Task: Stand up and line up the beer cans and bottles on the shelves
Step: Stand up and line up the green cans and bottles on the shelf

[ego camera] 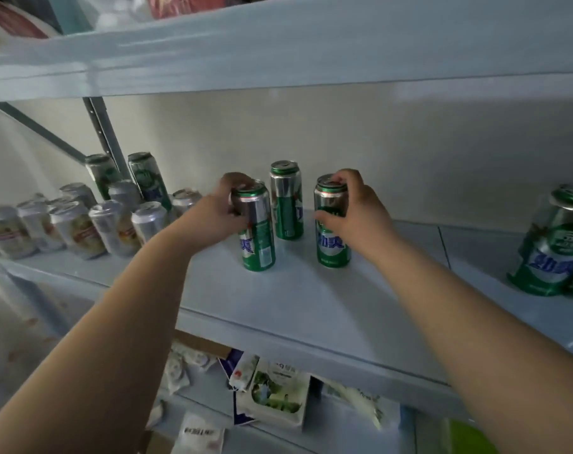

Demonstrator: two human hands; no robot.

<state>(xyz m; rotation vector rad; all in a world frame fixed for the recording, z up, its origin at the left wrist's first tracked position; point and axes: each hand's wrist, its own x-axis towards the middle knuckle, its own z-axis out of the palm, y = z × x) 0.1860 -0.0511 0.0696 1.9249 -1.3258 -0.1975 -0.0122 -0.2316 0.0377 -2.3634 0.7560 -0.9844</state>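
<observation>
Three tall green beer cans stand upright on the pale blue shelf (311, 306). My left hand (219, 208) grips the top of the left green can (257, 234). My right hand (354, 211) grips the top of the right green can (332, 234). Between and behind them a third green can (286, 201) stands free. Two more green cans (146, 178) stand at the back left. A cluster of several silver cans (82, 224) stands in rows at the far left.
A large green can (557, 244) stands at the right edge of the shelf. A metal upright (105, 132) rises behind the left cans. The shelf above hangs close overhead. Snack packets (272, 391) lie on the shelf below.
</observation>
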